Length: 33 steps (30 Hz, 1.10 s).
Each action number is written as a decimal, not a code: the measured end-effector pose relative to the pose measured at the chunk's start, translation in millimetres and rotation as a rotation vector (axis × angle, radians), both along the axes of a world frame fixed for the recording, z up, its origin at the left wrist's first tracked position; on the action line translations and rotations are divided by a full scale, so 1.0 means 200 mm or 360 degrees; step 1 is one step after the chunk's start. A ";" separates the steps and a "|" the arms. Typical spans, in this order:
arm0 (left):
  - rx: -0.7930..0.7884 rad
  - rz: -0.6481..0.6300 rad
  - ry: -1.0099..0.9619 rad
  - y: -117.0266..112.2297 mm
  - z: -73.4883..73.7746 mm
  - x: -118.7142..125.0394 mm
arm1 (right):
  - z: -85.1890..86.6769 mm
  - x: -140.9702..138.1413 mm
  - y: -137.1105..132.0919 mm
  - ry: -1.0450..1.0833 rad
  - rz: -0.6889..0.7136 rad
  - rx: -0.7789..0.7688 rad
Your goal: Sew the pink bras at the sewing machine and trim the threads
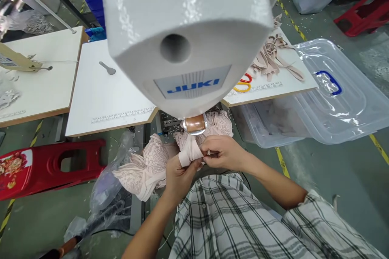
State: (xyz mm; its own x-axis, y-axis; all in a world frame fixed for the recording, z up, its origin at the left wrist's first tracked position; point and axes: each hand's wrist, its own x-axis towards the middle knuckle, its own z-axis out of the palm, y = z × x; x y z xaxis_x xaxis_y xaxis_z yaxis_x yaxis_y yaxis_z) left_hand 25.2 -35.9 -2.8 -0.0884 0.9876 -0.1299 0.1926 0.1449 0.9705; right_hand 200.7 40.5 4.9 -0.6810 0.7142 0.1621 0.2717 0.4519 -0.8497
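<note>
Below the head of a white sewing machine (188, 4) lies a pale pink lace bra (154, 156), one cup left of the machine and more lace under its front end. My left hand (181, 176) is closed on a folded pale pink strap (191, 151) of the bra, thumb on top. Close beside it, my right hand (223, 153) pinches the right edge of the same strap, fingers curled. The fingertips of both hands nearly meet. What lies beneath the fingers is hidden.
Red-and-yellow scissors (244, 83) and loose pink strips (270, 58) lie on the right table. Clear plastic boxes (273, 125) stand below it. A small grey tool (107, 68) rests on the left table, with a red stool (75, 166) below.
</note>
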 end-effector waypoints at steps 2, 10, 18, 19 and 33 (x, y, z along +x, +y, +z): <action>-0.0058 -0.0014 -0.0092 0.00 -0.01 0.00 | 0.00 0.01 0.01 -0.0007 0.0047 -0.0066; -0.0327 0.0005 -0.0245 0.04 0.01 0.02 | -0.05 0.01 -0.03 -0.0014 0.0011 -0.0219; -0.0219 -0.0085 0.0126 0.06 0.03 -0.02 | -0.03 0.02 -0.02 -0.0068 -0.0167 -0.0605; -0.0222 -0.0124 0.0111 0.07 0.04 -0.02 | -0.02 0.03 -0.01 -0.0062 -0.0181 -0.0688; -0.0240 -0.0400 0.0121 0.11 0.11 -0.01 | 0.04 0.07 -0.02 -0.0273 -0.0133 -0.0298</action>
State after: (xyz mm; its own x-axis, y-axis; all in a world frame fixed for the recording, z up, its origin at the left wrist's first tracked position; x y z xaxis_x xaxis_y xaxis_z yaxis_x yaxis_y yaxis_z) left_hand 24.1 -13.9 20.0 0.1412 0.9498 -0.2792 0.3122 0.2249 0.9230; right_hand 213.8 37.3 12.7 -0.6246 0.7756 -0.0910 0.4489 0.2612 -0.8546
